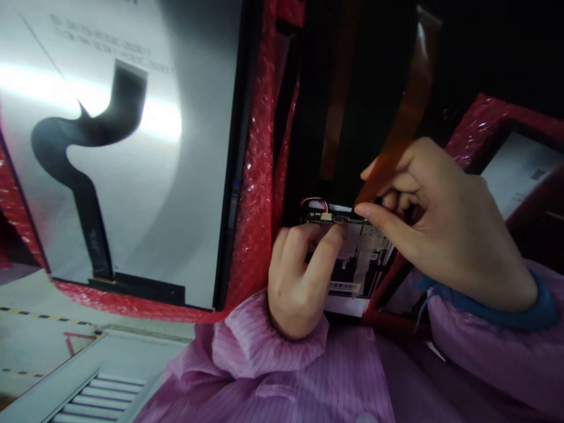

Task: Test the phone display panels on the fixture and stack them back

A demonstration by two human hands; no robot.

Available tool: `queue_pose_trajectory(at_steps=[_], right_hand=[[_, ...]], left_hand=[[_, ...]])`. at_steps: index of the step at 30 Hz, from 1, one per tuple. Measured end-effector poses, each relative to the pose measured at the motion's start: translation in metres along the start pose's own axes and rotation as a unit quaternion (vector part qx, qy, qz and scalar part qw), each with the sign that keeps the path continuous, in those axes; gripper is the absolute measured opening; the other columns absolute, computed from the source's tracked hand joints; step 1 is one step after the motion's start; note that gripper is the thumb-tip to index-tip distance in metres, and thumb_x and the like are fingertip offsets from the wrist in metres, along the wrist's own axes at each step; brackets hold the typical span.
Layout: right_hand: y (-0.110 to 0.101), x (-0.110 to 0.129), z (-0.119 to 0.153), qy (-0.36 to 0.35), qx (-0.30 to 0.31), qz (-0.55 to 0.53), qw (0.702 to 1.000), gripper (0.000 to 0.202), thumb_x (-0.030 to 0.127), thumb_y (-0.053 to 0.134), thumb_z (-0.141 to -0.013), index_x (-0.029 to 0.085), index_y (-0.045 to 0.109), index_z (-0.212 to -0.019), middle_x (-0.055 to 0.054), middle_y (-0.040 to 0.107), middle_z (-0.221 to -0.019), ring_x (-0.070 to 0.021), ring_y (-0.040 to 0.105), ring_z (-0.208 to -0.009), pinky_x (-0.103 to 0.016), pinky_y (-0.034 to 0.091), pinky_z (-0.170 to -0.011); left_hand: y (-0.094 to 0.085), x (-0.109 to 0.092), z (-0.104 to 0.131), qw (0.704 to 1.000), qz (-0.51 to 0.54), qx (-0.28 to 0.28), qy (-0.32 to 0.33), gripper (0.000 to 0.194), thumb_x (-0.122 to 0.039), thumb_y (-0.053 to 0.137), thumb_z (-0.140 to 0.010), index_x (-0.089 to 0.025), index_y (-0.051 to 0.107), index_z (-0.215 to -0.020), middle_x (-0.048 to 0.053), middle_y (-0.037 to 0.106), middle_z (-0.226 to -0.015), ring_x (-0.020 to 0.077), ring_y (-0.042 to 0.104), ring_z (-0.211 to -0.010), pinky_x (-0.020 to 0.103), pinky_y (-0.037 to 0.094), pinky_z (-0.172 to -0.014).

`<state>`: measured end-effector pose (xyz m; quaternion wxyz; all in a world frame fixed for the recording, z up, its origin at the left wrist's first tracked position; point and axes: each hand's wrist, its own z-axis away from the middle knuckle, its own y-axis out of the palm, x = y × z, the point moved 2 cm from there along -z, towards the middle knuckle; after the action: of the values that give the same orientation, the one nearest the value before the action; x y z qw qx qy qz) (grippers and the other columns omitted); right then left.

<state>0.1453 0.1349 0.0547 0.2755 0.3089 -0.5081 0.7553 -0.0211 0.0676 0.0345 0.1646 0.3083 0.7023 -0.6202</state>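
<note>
My right hand (440, 217) pinches the lower end of an amber flex ribbon cable (414, 88) between thumb and fingers. The cable rises away from an opened tablet-like device (352, 252), and its low end meets the device's upper edge. Whether it is plugged in there, I cannot tell. My left hand (299, 276) is bent over the device's left side, fingertips pressed at the circuit board's edge and partly hidden. Near those fingers, a small white connector (326, 217) carries red, white and black wires. Tape and a barcode label show on the device.
At left, a big silver display panel (145, 194) with a black flex cable (83, 153) lies on red bubble wrap (253, 194). A second amber strip (335, 129) hangs behind the device. Another panel (524, 170) in red wrap stands at right. A slatted grey cabinet (101, 393) is at lower left.
</note>
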Motion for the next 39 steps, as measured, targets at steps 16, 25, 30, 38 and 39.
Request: queue_pose_trajectory(at_steps=[16, 25, 30, 38, 39], right_hand=[[-0.0008, 0.0008, 0.0021, -0.004, -0.022, -0.014, 1.000, 0.022, 0.022, 0.072, -0.084, 0.027, 0.059, -0.101, 0.002, 0.070, -0.084, -0.0164, 0.066, -0.068, -0.035, 0.058, -0.065], [0.0000, -0.0033, 0.0007, -0.017, -0.024, -0.009, 1.000, 0.021, 0.024, 0.074, -0.084, 0.028, 0.058, -0.098, 0.002, 0.070, -0.079, -0.0179, 0.066, -0.065, -0.036, 0.058, -0.065], [0.0004, -0.0025, 0.0023, -0.004, -0.017, -0.019, 1.000, 0.023, 0.023, 0.074, -0.083, 0.025, 0.059, -0.100, 0.003, 0.070, -0.082, -0.0166, 0.067, -0.069, -0.035, 0.058, -0.067], [0.0017, -0.0029, 0.0062, -0.011, -0.128, -0.050, 0.990, 0.020, 0.026, 0.062, -0.092, 0.027, 0.060, -0.112, 0.001, 0.066, -0.085, -0.0146, 0.065, -0.067, -0.030, 0.054, -0.060], [0.0014, -0.0024, 0.0073, -0.019, -0.143, -0.044, 0.989, 0.020, 0.026, 0.062, -0.092, 0.027, 0.060, -0.112, 0.000, 0.065, -0.085, -0.0145, 0.064, -0.067, -0.030, 0.054, -0.060]], left_hand=[[0.0016, 0.0027, 0.0007, 1.000, 0.014, -0.010, 0.023, 0.022, -0.012, 0.059, -0.097, -0.021, 0.072, -0.113, 0.004, 0.064, -0.095, 0.0153, 0.057, -0.083, 0.028, 0.049, -0.074], [0.0031, 0.0027, -0.0004, 1.000, 0.000, -0.011, 0.026, 0.022, -0.015, 0.057, -0.099, -0.021, 0.071, -0.115, 0.004, 0.062, -0.092, 0.0150, 0.055, -0.082, 0.029, 0.048, -0.073], [0.0037, 0.0043, 0.0006, 0.999, -0.007, -0.020, 0.049, 0.022, -0.015, 0.058, -0.099, -0.021, 0.071, -0.116, 0.003, 0.060, -0.092, 0.0138, 0.053, -0.080, 0.027, 0.047, -0.072], [0.0086, 0.0017, 0.0011, 0.988, -0.096, -0.037, 0.114, 0.033, -0.015, 0.048, -0.102, -0.022, 0.067, -0.127, 0.005, 0.061, -0.092, 0.0152, 0.051, -0.079, 0.029, 0.046, -0.073], [0.0095, 0.0012, 0.0017, 0.986, -0.113, -0.036, 0.120, 0.034, -0.015, 0.047, -0.102, -0.022, 0.066, -0.129, 0.005, 0.061, -0.093, 0.0158, 0.051, -0.079, 0.030, 0.046, -0.073]])
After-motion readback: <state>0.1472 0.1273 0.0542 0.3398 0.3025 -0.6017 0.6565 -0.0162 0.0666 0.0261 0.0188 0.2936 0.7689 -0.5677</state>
